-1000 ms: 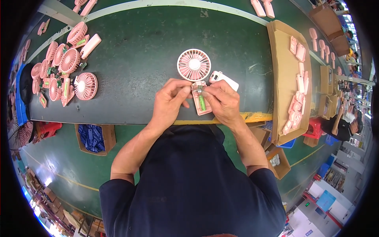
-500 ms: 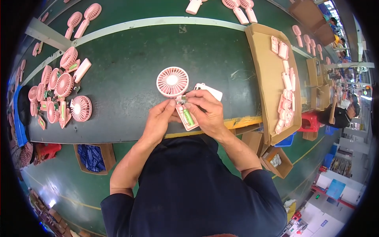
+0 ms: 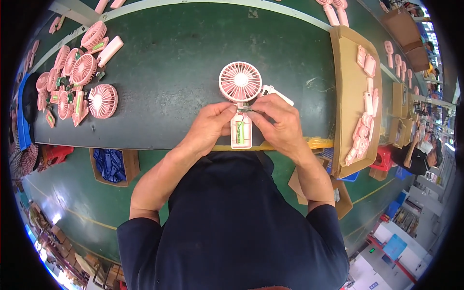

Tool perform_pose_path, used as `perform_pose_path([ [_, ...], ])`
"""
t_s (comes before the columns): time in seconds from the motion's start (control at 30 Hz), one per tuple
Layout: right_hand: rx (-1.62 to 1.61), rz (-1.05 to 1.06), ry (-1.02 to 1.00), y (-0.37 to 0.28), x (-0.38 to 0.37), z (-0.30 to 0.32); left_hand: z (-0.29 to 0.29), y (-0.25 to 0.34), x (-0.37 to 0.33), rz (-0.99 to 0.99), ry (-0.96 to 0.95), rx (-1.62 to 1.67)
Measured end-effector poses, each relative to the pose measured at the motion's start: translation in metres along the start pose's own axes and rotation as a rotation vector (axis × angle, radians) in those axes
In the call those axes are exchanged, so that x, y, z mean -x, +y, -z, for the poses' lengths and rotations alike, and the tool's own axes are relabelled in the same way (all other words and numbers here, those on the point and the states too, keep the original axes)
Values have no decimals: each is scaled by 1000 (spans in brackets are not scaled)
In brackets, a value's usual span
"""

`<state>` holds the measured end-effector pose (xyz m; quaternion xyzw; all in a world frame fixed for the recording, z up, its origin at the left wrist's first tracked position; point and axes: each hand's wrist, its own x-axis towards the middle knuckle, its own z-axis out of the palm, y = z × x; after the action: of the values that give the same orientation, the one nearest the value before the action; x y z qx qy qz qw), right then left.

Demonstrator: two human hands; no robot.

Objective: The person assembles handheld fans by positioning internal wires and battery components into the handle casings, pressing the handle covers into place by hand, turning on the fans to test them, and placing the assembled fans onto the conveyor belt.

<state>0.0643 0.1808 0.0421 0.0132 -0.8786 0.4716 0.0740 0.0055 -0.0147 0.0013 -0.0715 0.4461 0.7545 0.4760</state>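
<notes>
A pink handheld fan [image 3: 240, 82] lies with its round grille away from me and its open handle [image 3: 249, 140] pointing toward me. Inside that handle sit a green battery [image 3: 241, 132] and thin wires. My left hand [image 3: 209, 126] is closed on the left side of the fan's neck, thumb and fingers pinching there. From the other side my right hand [image 3: 280, 124] pinches a small circuit board [image 3: 245, 105] at the neck; its fingertips partly cover the board. Beyond my right fingers rests a loose pale handle cover [image 3: 282, 95], partly hidden.
Several partly assembled pink fans [image 3: 79, 72] are heaped at the left of the dark green table [image 3: 164, 72]. A cardboard tray [image 3: 345, 96] with pink handle shells stands on the right. Below the table edge is a box of blue packets [image 3: 110, 164]. A co-worker [image 3: 415, 154] is at far right.
The fan's handle has swung from a slant to nearly straight toward me. My hands remain at its neck. The whole view has shifted, so the table sits higher in it.
</notes>
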Motion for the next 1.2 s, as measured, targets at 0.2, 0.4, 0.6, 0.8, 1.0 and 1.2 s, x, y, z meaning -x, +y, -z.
perform_pose_path([
  [0.2,100,163,-133,-1,-7,9,5,3,-1,36,-47,54],
  [0.4,84,166,-136,4,-7,4,2,6,0,49,-38,48],
  [0.6,119,146,-100,3,-2,0,2,6,-1,46,-35,62],
  [0.8,144,161,-86,6,0,-2,0,5,-1,46,-32,43],
  [1.0,171,201,-58,9,1,-6,1,5,-2,53,-30,55],
  [1.2,207,220,-79,7,2,-3,0,6,-1,67,-44,49],
])
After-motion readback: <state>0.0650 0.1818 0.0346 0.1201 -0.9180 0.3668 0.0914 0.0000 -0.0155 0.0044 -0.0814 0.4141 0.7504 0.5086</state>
